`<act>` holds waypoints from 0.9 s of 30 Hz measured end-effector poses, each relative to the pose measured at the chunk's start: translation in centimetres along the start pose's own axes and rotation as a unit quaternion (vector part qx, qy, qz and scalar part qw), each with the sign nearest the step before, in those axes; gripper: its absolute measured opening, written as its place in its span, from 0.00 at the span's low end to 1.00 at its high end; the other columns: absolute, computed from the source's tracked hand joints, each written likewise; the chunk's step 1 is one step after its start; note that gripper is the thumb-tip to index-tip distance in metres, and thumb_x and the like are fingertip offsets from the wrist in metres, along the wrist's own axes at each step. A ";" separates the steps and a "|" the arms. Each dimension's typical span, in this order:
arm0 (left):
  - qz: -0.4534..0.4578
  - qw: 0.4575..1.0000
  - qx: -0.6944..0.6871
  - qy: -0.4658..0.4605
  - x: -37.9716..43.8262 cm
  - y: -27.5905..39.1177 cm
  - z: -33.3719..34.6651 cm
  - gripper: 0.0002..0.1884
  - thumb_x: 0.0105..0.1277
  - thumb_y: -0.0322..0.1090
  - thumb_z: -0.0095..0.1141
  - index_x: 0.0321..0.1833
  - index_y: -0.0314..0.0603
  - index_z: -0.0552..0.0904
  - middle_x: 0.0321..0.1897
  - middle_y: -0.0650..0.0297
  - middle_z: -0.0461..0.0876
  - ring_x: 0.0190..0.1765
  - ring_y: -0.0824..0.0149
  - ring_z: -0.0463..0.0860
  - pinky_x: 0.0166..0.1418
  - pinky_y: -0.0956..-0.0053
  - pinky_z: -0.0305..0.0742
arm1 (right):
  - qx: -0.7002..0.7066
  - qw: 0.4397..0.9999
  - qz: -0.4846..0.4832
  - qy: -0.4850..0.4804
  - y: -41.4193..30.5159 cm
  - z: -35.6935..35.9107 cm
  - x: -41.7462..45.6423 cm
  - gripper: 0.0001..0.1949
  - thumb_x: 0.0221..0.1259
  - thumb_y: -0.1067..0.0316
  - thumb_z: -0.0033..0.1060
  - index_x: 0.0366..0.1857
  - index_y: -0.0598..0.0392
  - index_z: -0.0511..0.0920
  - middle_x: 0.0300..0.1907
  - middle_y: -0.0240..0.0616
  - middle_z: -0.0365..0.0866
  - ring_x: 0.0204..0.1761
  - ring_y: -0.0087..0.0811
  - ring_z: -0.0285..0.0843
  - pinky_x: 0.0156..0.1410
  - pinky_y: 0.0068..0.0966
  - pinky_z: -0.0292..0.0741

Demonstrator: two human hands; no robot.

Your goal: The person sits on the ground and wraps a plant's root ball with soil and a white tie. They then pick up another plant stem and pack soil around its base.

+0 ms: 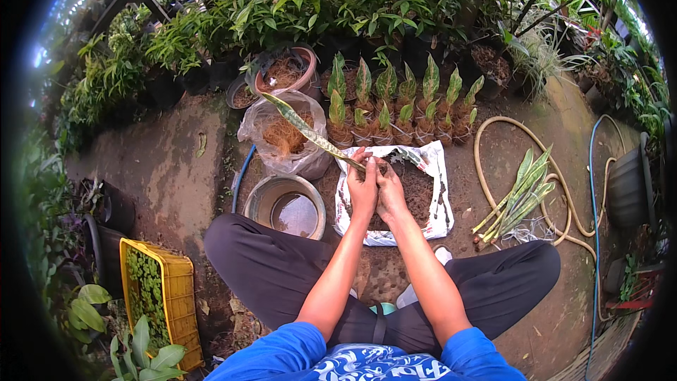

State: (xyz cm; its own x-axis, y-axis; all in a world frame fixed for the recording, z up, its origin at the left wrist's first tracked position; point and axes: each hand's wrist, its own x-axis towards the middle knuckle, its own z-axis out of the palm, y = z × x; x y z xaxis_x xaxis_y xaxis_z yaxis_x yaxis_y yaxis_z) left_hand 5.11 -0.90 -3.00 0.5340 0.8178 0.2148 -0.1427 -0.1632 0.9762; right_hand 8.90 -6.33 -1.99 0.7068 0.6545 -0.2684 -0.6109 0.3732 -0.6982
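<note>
A variegated snake plant leaf (309, 132) points up and left from between my hands. My left hand (363, 188) closes around its lower end. Pressed against it, my right hand (390, 193) wraps the base of the same plant, where something dark like soil shows at the fingers. The very base is hidden by my fingers. Both hands are above an open white plastic sack (441, 190) that holds dark, loose potting soil (415, 185).
Behind the sack stand rows of fibre-wrapped plantlets (384, 116). To the left are a plastic bag of coconut fibre (288, 135) and a bucket of water (285, 206). Bare snake plants (515, 201) lie at right beside a coiled hose (478, 156). A yellow crate (180, 301) sits lower left.
</note>
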 end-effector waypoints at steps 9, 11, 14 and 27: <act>0.056 0.997 0.055 -0.002 0.4 -0.5 -0.7 0.22 0.83 0.43 0.47 0.68 0.32 0.76 0.75 0.49 0.70 0.79 0.49 0.63 0.81 0.55 0.55 | -0.032 0.999 -0.015 -0.030 -0.9 0.5 -0.6 0.21 0.83 0.53 0.45 0.68 0.55 0.74 0.66 0.39 0.75 0.70 0.32 0.72 0.75 0.31 0.67; 0.074 0.993 0.093 0.000 0.3 0.0 -0.6 0.21 0.83 0.44 0.47 0.67 0.33 0.77 0.77 0.49 0.67 0.80 0.48 0.61 0.82 0.54 0.53 | -0.076 0.997 -0.025 -0.010 -0.8 0.7 -0.6 0.23 0.83 0.51 0.43 0.68 0.56 0.73 0.68 0.39 0.74 0.72 0.33 0.70 0.76 0.31 0.66; 0.081 0.995 0.062 0.000 0.3 0.3 -0.5 0.20 0.83 0.43 0.47 0.64 0.34 0.77 0.78 0.50 0.66 0.80 0.49 0.60 0.83 0.54 0.53 | -0.128 0.990 -0.061 -0.024 -0.6 1.4 -1.2 0.25 0.84 0.48 0.41 0.70 0.56 0.73 0.71 0.40 0.72 0.73 0.34 0.69 0.77 0.31 0.65; 0.015 0.974 -0.219 -0.063 0.9 -1.8 -1.6 0.17 0.81 0.38 0.53 0.62 0.30 0.78 0.63 0.50 0.82 0.64 0.59 0.81 0.74 0.62 0.69 | -0.342 0.934 -0.068 -0.075 1.2 1.0 -0.8 0.42 0.79 0.29 0.21 0.83 0.54 0.50 0.82 0.46 0.54 0.83 0.40 0.51 0.85 0.33 0.49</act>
State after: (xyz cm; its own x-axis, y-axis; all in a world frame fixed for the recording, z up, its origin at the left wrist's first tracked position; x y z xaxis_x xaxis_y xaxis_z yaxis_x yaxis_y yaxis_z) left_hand 4.53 0.96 -4.62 0.6183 0.7371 0.2728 -0.4865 0.0864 0.8694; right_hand 7.26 -5.77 -1.94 0.6714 0.7360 -0.0866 -0.1127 -0.0140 -0.9935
